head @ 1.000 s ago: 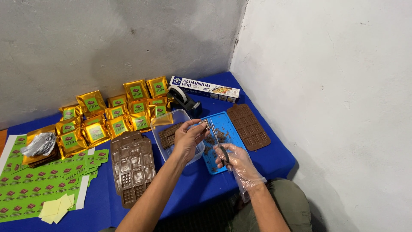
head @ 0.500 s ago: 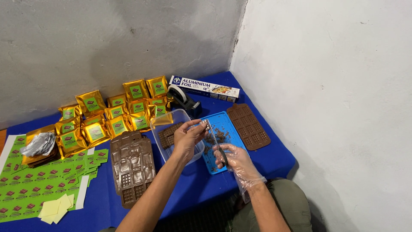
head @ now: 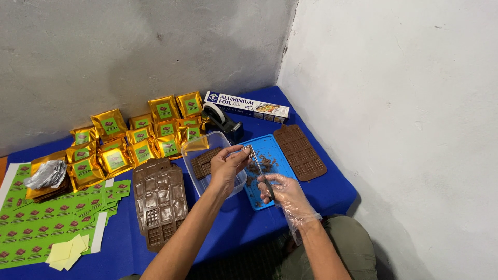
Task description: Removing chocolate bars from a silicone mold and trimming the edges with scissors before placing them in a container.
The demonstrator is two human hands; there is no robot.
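Note:
My left hand (head: 226,168) is bare and pinches a small brown chocolate piece (head: 248,151) above the blue silicone mould tray (head: 274,145). My right hand (head: 286,195) wears a clear plastic glove and grips a thin metal blade (head: 261,167) whose tip reaches up to the piece. Brown crumbs lie scattered on the blue tray. A clear plastic tub (head: 215,140) with chocolate bars (head: 203,161) in it sits just under my left hand.
Several gold foil packets (head: 136,137) with green labels lie at the back left. A brown mould stack (head: 158,199), a brown mould (head: 301,151), a foil roll box (head: 247,103), a tape dispenser (head: 222,120), green label sheets (head: 31,223) and crumpled foil (head: 45,175) lie on the blue cloth.
Both hands stay over the blue tray; the blade has shifted slightly along the held piece. Nothing else moved.

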